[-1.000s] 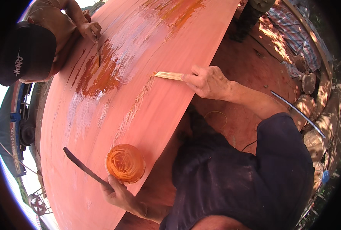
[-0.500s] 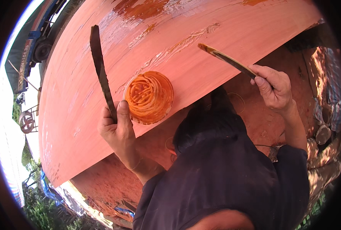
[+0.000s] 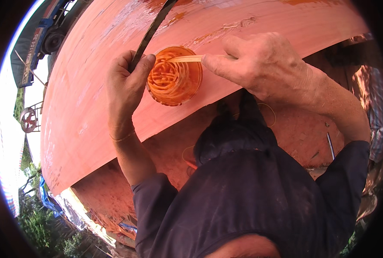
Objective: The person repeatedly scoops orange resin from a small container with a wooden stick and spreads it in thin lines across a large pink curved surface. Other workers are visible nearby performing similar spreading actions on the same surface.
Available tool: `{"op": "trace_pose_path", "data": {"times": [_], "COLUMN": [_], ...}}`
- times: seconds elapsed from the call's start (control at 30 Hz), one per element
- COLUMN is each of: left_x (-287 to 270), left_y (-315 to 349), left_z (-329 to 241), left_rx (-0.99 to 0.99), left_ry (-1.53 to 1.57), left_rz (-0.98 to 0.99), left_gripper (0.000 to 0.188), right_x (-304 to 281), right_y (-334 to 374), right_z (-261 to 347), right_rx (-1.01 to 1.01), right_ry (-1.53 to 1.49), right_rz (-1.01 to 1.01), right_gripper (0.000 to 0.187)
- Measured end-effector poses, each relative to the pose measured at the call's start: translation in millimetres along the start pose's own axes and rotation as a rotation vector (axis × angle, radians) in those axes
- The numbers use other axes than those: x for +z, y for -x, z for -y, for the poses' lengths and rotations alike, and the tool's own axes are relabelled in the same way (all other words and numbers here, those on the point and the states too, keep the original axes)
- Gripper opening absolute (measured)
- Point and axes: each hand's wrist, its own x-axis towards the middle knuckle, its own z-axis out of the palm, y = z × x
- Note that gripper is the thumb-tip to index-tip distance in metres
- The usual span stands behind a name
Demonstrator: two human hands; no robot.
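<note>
My left hand [image 3: 129,81] is closed around a long, dark flat strip [image 3: 152,36] that points up and away over the wood. Just right of my left thumb, a round tub [image 3: 194,81] holds thick orange paste [image 3: 165,75]; whether the left hand also supports the tub I cannot tell. My right hand [image 3: 260,64] pinches a pale, flat wooden stick [image 3: 187,58], its far end in the paste. Beneath both hands lies a large reddish wooden slab [image 3: 84,120], with glossy wet patches and smears of orange paste toward its far side.
Red-brown ground [image 3: 299,133] shows below the slab's near edge, with a thin rod [image 3: 330,146] lying on it. A blue vehicle with a wheel [image 3: 53,42] stands at the far left, and a small red fan-like wheel [image 3: 29,119] sits below it.
My right hand has swung left and the stick's end is now in the paste. The left hand has moved up, its dark strip now leaning right. The tub appears higher in view.
</note>
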Motion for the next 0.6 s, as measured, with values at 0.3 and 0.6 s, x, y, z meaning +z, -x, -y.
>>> {"op": "trace_pose_path", "data": {"times": [0.3,0.6], "left_x": [7,24], "left_y": [-3,-5], "left_z": [-4,-20], "left_rx": [0.062,0.112], "left_ry": [-0.104,-0.239], "left_rz": [0.028,-0.004], "left_gripper": [0.025,0.026], "right_x": [37,14], "right_y": [-18,-13], "right_z": [13,9], "right_rx": [0.027,0.027], "right_ry": [0.051,-0.011], "right_rz": [0.027,0.112], "right_gripper": [0.014,0.015]}}
